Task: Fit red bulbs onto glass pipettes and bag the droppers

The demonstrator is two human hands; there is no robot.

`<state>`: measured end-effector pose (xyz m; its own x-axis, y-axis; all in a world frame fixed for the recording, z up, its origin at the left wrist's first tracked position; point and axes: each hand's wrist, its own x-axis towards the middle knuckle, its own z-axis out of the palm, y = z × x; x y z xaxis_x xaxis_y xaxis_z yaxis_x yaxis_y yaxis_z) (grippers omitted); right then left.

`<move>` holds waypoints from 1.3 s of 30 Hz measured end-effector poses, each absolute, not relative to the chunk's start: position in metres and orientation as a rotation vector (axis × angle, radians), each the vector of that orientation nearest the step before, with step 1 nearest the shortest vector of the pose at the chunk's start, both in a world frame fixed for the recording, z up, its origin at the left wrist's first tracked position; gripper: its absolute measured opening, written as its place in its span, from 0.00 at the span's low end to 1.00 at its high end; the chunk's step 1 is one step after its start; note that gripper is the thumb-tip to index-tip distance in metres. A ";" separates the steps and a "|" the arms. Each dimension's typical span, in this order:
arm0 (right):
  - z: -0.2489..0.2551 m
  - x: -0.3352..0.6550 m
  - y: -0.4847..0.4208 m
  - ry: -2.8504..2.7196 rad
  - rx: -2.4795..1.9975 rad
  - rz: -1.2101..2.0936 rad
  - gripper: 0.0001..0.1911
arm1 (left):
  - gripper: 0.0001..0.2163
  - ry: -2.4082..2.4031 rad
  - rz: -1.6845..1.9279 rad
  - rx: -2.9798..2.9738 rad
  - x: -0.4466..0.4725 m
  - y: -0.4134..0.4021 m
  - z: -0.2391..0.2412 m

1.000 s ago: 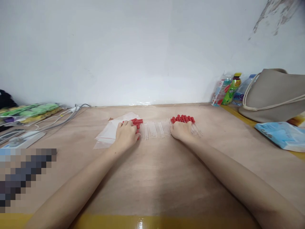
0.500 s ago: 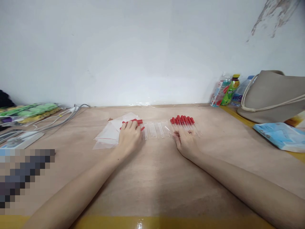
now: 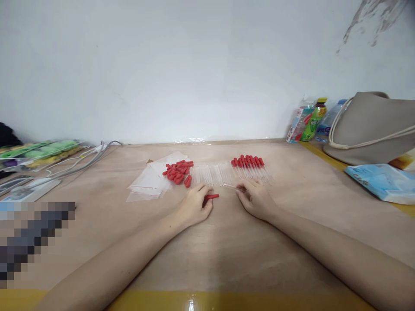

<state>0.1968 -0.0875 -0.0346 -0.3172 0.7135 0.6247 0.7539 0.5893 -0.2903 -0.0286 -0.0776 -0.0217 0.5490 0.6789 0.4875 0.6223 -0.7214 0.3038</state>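
Note:
A heap of loose red rubber bulbs (image 3: 177, 171) lies on the wooden table (image 3: 214, 246). To its right is a row of clear glass tubes (image 3: 210, 174), then a row of finished droppers with red bulbs (image 3: 249, 166). My left hand (image 3: 194, 205) rests near the tubes and pinches one red bulb (image 3: 212, 196) by its end. My right hand (image 3: 256, 199) pinches the thin end of a clear glass tube (image 3: 231, 185) just in front of the row. The bulb and the tube point at each other, a little apart.
Clear plastic bags (image 3: 149, 182) lie left of the bulb heap. Cables (image 3: 81, 163), green trays (image 3: 42, 151) and a device sit at the far left. At the right stand bottles (image 3: 313, 121), a beige bag (image 3: 372, 127) and a blue packet (image 3: 382, 181).
Both hands have pulled back from the rows toward me. My left hand has taken one red bulb from the heap, and my right hand has drawn out one clear tube.

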 end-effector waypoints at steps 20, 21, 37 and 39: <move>-0.030 0.187 -0.097 -2.108 -0.971 0.013 0.08 | 0.07 1.059 1.124 2.410 -0.024 -0.074 -0.020; -0.029 0.187 -0.097 -2.104 -0.978 0.011 0.08 | 0.07 1.063 1.130 2.413 -0.024 -0.074 -0.020; -0.039 0.195 -0.085 -2.225 -0.822 -0.045 0.09 | 0.08 0.824 1.011 2.532 -0.026 -0.082 -0.017; -0.038 0.197 -0.085 -2.263 -0.828 -0.096 0.09 | 0.08 0.796 0.977 2.562 -0.027 -0.082 -0.018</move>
<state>0.1967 -0.0850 -0.0381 -0.5398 0.5358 0.6493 0.5887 0.7916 -0.1639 -0.0265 -0.0820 -0.0184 0.6182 0.5868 0.5230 0.3934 -0.8070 0.4405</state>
